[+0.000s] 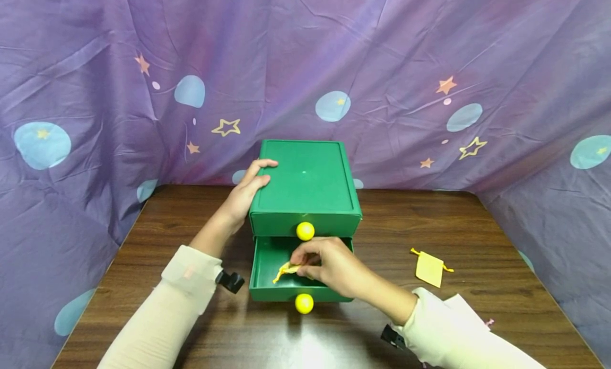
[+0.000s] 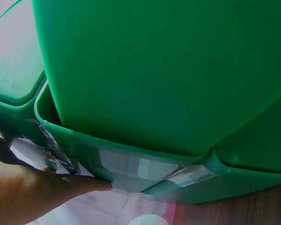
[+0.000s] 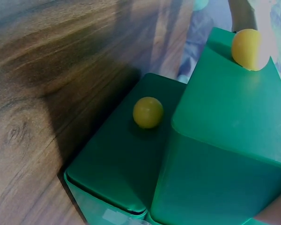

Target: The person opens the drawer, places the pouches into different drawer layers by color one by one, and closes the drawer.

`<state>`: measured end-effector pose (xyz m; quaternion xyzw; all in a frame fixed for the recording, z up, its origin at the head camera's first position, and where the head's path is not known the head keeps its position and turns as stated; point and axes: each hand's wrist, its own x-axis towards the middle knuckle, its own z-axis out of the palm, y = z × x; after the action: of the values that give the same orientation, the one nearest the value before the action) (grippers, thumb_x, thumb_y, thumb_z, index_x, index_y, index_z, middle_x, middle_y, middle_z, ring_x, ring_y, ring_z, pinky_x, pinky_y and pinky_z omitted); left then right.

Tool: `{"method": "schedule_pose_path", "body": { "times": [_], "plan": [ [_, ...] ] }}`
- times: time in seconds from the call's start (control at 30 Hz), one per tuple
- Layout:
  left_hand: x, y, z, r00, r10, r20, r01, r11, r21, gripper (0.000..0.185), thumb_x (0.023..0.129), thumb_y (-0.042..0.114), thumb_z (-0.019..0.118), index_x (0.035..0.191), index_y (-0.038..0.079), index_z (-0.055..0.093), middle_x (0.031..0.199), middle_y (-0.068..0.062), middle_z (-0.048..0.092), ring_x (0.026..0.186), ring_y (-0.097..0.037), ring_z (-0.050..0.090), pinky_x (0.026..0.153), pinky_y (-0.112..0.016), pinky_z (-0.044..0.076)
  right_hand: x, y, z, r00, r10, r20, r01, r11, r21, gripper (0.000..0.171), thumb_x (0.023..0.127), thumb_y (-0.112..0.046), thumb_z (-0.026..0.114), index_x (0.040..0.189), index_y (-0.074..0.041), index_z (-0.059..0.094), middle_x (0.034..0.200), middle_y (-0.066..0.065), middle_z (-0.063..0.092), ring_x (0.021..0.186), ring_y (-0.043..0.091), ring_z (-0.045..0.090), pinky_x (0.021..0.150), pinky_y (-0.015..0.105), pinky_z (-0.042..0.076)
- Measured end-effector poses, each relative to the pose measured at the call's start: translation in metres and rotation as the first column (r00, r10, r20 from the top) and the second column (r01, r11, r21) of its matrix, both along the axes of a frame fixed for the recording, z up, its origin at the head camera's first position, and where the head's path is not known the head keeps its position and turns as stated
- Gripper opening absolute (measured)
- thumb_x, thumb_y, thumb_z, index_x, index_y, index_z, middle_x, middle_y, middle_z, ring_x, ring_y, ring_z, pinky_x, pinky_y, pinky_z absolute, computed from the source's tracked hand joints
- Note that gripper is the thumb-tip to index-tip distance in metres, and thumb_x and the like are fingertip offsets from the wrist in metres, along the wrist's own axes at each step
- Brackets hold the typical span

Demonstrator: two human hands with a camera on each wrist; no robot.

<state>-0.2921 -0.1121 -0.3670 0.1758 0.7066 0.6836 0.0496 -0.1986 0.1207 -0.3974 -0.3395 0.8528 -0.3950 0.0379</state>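
A green drawer cabinet (image 1: 303, 175) with round yellow knobs stands on the table, one drawer (image 1: 264, 260) pulled out below the top one. Inside that drawer, my right hand (image 1: 329, 263) pinches a small yellow drawstring pouch (image 1: 288, 268) between thumb and fingers; part of the pouch is hidden by the fingers. My left hand (image 1: 243, 199) rests against the cabinet's left side, fingertips over the top edge. Its thumb (image 2: 89, 185) lies along the taped side in the left wrist view. In the right wrist view, a shut lower drawer (image 3: 117, 154) sits beneath the pulled-out one.
A second yellow drawstring pouch (image 1: 429, 268) lies on the dark wooden table (image 1: 410, 215) at the right. Near my right sleeve, a pale pouch (image 1: 463, 308) with a pink tie is partly covered. A purple cloth (image 1: 286, 56) hangs behind the table.
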Motion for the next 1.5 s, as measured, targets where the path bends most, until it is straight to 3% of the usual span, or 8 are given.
{"method": "schedule_pose_path", "body": {
  "times": [0.37, 0.57, 0.83, 1.5],
  "plan": [
    [0.0000, -0.0005, -0.0007, 1.000, 0.004, 0.002, -0.004, 1.000, -0.005, 0.043, 0.108, 0.016, 0.034, 0.149, 0.009, 0.039, 0.157, -0.015, 0.029, 0.132, -0.031, 0.035, 0.108, -0.044, 0.029, 0.0003, -0.0008, -0.0005, 0.999, 0.016, 0.044, -0.016, 1.000, -0.005, 0.025, 0.082, 0.003, 0.083, 0.105, -0.004, 0.075, 0.107, 0.007, 0.073, 0.093, 0.016, 0.072, 0.082, 0.020, 0.056],
    [0.0006, 0.0002, 0.0001, 1.000, -0.001, 0.001, 0.001, 1.000, 0.001, 0.043, 0.107, 0.017, 0.034, 0.149, 0.009, 0.039, 0.156, -0.015, 0.030, 0.129, -0.031, 0.037, 0.105, -0.041, 0.032, 0.0002, -0.0002, -0.0007, 0.999, 0.020, 0.028, -0.020, 1.000, 0.011, 0.029, 0.083, 0.003, 0.083, 0.110, -0.003, 0.075, 0.112, 0.008, 0.074, 0.097, 0.019, 0.073, 0.085, 0.021, 0.056],
    [0.0006, -0.0001, -0.0005, 1.000, 0.002, 0.017, -0.002, 1.000, 0.006, 0.043, 0.107, 0.017, 0.034, 0.149, 0.010, 0.039, 0.154, -0.016, 0.031, 0.125, -0.032, 0.040, 0.103, -0.041, 0.034, 0.0002, -0.0006, 0.0002, 0.999, 0.017, 0.034, -0.016, 1.000, -0.014, 0.028, 0.083, -0.001, 0.083, 0.110, -0.002, 0.075, 0.110, 0.009, 0.075, 0.095, 0.020, 0.074, 0.084, 0.023, 0.057],
    [-0.0017, 0.0008, -0.0023, 1.000, -0.001, -0.012, 0.001, 1.000, -0.004, 0.043, 0.107, 0.014, 0.034, 0.149, 0.006, 0.039, 0.158, -0.016, 0.029, 0.136, -0.032, 0.031, 0.113, -0.049, 0.025, 0.0021, 0.0021, 0.0065, 0.998, 0.032, 0.045, -0.032, 0.999, -0.007, 0.029, 0.084, -0.008, 0.085, 0.111, -0.004, 0.076, 0.108, 0.006, 0.076, 0.094, 0.014, 0.073, 0.084, 0.022, 0.056]
  ]
}}
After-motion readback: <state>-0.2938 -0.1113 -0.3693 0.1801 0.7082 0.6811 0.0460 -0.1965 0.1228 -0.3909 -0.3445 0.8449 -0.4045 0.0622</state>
